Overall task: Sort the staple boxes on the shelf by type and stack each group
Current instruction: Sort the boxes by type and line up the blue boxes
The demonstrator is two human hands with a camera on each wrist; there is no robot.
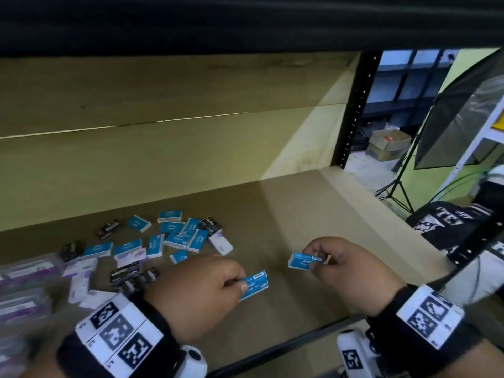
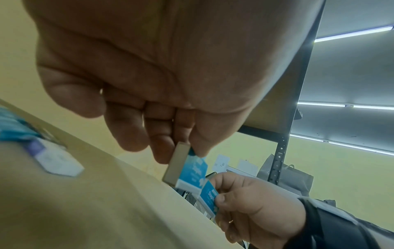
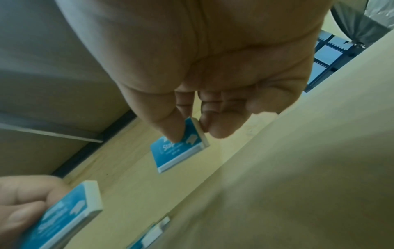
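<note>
Scattered boxes [image 1: 163, 241] crowd shelf [image 1: 313, 214] left; right bare.

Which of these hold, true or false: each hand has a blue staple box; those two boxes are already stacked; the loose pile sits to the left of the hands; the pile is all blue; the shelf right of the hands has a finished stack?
1. Each hand holds a blue box. True: the left hand pinches one blue box, the right hand another blue box.
2. Those two boxes are stacked. False: they are apart, each in its own hand.
3. The loose pile lies left of the hands. True.
4. The pile is all blue. False: it also has black boxes and white-purple boxes.
5. A finished stack stands on the shelf right of the hands. False: none shows there.
</note>
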